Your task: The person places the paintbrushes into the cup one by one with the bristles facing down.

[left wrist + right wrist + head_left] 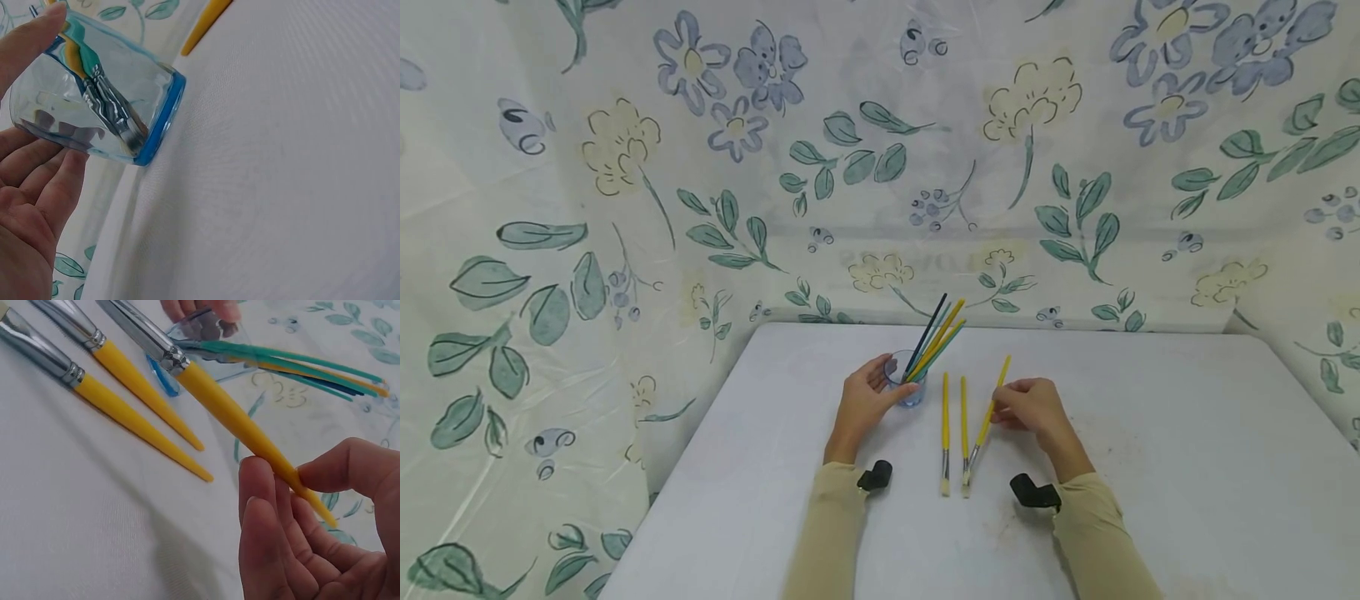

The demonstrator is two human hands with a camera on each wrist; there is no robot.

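Observation:
My left hand (863, 407) holds a clear glass (912, 400) with a blue base, thumb on one side and fingers on the other. Several paintbrushes (934, 340) with dark blue, teal and yellow handles lean in it; the left wrist view shows their metal ferrules (115, 112) down near the base. Between thumb and fingers, my right hand (1033, 408) pinches a yellow paintbrush (231, 419) by its handle, bristle end toward me. Two more yellow paintbrushes, a left one (945, 412) and a right one (964, 417), lie side by side on the table between the hands.
The white table (1187, 467) extends to both sides and toward me. Behind it hangs a floral sheet (865, 217), which also covers the left side. Each wrist carries a small black camera, one on the left (876, 476) and one on the right (1035, 492).

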